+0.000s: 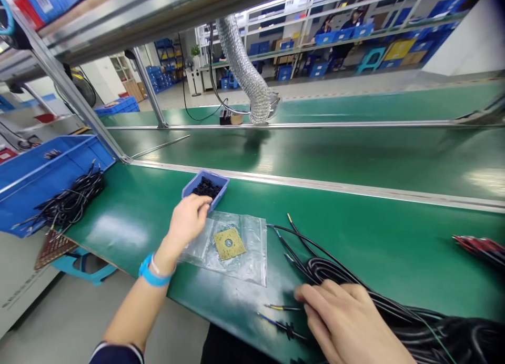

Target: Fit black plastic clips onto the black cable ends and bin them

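My left hand [188,219], with a blue band on its wrist, is at the near rim of a small blue bin [224,188] of small black parts [207,187]. Its fingers are curled together, and whatever may be between them is too small to make out. My right hand [343,316] is closed over a black cable [292,308], whose stripped wire ends point left. Below it lies another cable [280,325] carrying a black ribbed piece [290,331]. A coiled bundle of black cables [331,269] extends behind and right of this hand.
A clear zip bag [252,256] with a square, holed yellowish plate [229,243] on it lies between my hands. Cables [74,195] hang over a large blue crate [39,169] at left. Red-tipped cables [479,245] lie far right. A silver duct [244,64] hangs over the bench.
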A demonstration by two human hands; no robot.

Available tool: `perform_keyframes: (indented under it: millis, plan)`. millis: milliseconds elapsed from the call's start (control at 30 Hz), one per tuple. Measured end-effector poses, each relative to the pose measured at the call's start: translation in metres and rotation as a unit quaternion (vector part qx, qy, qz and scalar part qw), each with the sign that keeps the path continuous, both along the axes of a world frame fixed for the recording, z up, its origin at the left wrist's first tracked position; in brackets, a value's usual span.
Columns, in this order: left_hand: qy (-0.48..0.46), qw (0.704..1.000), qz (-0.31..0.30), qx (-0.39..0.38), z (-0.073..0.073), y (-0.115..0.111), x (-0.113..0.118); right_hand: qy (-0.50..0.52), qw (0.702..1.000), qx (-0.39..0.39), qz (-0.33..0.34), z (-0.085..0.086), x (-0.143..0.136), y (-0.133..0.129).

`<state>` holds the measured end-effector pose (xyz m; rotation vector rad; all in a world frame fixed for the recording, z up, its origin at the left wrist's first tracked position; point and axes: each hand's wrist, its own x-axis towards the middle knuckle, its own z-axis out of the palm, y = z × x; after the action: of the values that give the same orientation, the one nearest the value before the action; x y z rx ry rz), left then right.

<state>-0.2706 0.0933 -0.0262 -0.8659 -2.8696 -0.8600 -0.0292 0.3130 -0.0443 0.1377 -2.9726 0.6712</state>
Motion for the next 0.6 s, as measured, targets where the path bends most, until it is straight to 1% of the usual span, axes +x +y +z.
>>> perform_keyframes:
  millis: [67, 133, 167, 233, 267, 333, 433, 533, 600]
  plan:
    - [0.011, 1.0, 0.01, -0.016, -0.003, 0.008, -0.039, -0.005, 1.0, -0.012, -0.001, -0.003, 0.002, 0.002]
    - [0.002, 1.0, 0.008, -0.02, -0.009, 0.016, -0.065, -0.004, 1.0, -0.02, -0.007, -0.004, 0.003, 0.004]
    - [-0.003, 1.0, 0.007, -0.018, -0.011, 0.018, -0.072, -0.003, 1.0, -0.023, -0.009, -0.005, 0.003, 0.004]
    - [-0.014, 1.0, 0.01, -0.003, -0.013, 0.018, -0.076, -0.003, 0.999, -0.028, -0.015, -0.005, 0.002, 0.004]
    - [-0.02, 1.0, 0.014, 0.01, -0.013, 0.016, -0.072, -0.001, 0.999, -0.033, -0.019, -0.004, 0.002, 0.003]
    - [-0.046, 0.998, 0.014, 0.044, -0.011, 0.011, -0.058, 0.003, 0.999, -0.045, -0.027, -0.003, 0.001, 0.002]
    - [-0.118, 0.989, -0.02, 0.084, -0.009, 0.004, -0.027, 0.017, 0.997, -0.066, -0.041, 0.001, -0.001, 0.0]
    - [-0.165, 0.98, -0.055, 0.096, -0.011, 0.001, 0.001, 0.023, 0.995, -0.081, -0.051, 0.003, -0.001, -0.001]
    - [-0.162, 0.981, -0.055, 0.095, -0.011, 0.002, 0.012, 0.021, 0.995, -0.082, -0.054, 0.004, -0.001, -0.001]
